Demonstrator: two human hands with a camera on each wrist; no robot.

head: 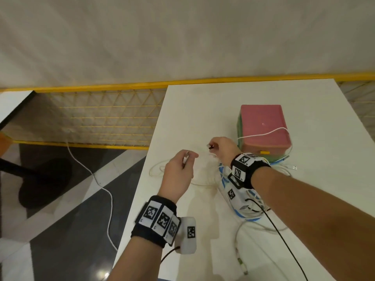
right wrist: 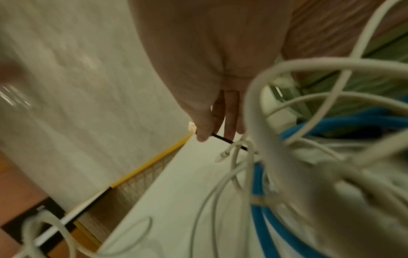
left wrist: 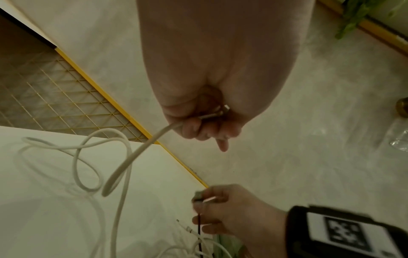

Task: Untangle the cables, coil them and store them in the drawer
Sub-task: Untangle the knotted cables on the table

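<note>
two hands are up over the table (head: 203,102), and i judge the job barely begun. my left hand (head: 178,175) is clenched around the plug end of a white cable (left wrist: 123,167), whose slack lies in loose loops near the table's left edge. my right hand (head: 222,150) pinches a thin black cable (right wrist: 229,141) just below its connector, right beside the drawer unit (head: 263,128).

most of the tangle (head: 243,199) lies under my right forearm, towards the middle of the table: white leads wound through a blue cable (right wrist: 260,197), with further white strands trailing towards the near edge and one draped over the top of the drawer unit. another white lead hangs off the left edge down to the floor.

nothing looks coiled yet. the drawer unit stands towards the far right corner, and as far as i can tell its drawers are closed with nothing stored. what remains, by my reckoning, is nearly all of it: freeing each lead, winding each one, opening a drawer and laying them in.
</note>
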